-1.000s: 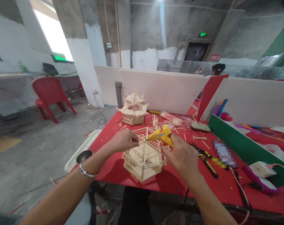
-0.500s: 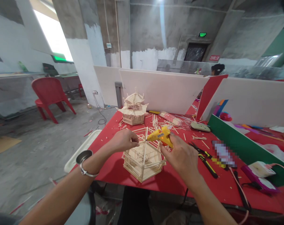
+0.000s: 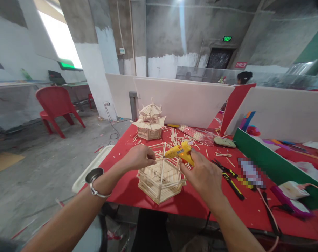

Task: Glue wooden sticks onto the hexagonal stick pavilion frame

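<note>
Holding glue gun [image 3: 182,152] at stick frame [image 3: 157,191] | right grip [image 3: 205,171]: clasping gun | left grip [image 3: 140,157]: can't discern

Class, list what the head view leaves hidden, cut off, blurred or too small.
Glue gun, part of its grip: head view, behind the right hand.
Its label: head view, too small to read.
Anything the left hand pinches: head view, hidden by the hand itself.
Thing by the pliers: head view, blurred by pixelation.
Right forearm: head view, cut off by the bottom edge.
</note>
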`<state>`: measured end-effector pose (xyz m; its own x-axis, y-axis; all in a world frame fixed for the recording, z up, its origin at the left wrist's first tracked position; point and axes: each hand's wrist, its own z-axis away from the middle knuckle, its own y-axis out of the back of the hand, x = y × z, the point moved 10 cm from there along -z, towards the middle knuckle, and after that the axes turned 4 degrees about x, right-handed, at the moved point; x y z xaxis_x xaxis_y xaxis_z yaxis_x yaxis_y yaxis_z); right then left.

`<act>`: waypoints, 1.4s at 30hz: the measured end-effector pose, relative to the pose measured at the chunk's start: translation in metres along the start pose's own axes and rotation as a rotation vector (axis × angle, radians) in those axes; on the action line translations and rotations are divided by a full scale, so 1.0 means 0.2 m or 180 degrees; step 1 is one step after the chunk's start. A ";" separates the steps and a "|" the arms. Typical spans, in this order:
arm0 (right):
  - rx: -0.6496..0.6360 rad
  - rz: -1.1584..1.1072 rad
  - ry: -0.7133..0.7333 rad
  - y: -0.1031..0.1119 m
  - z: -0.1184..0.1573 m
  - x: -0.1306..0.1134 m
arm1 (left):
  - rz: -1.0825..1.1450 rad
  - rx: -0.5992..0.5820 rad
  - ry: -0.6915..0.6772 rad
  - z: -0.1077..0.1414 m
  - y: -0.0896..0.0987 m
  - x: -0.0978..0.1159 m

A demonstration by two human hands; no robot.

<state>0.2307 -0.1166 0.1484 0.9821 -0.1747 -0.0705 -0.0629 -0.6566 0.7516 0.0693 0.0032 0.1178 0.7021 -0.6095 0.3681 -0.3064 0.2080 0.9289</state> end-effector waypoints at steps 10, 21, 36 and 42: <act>-0.0018 0.0037 -0.0016 0.01 0.00 0.00 | -0.0023 0.0009 0.0017 0.00 -0.01 0.00; -0.0067 0.0027 -0.0025 0.00 0.00 0.00 | 0.0032 0.0085 -0.0027 0.00 0.00 0.00; -0.0071 0.0009 -0.0018 0.00 0.00 0.01 | -0.0028 0.0000 0.0043 0.00 0.00 0.00; -0.0024 0.0032 -0.0018 0.00 0.00 0.01 | -0.0026 0.0044 0.0012 -0.01 0.00 0.00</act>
<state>0.2329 -0.1168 0.1478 0.9804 -0.1853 -0.0666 -0.0712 -0.6493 0.7572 0.0708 0.0040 0.1187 0.7070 -0.6083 0.3607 -0.3094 0.1925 0.9312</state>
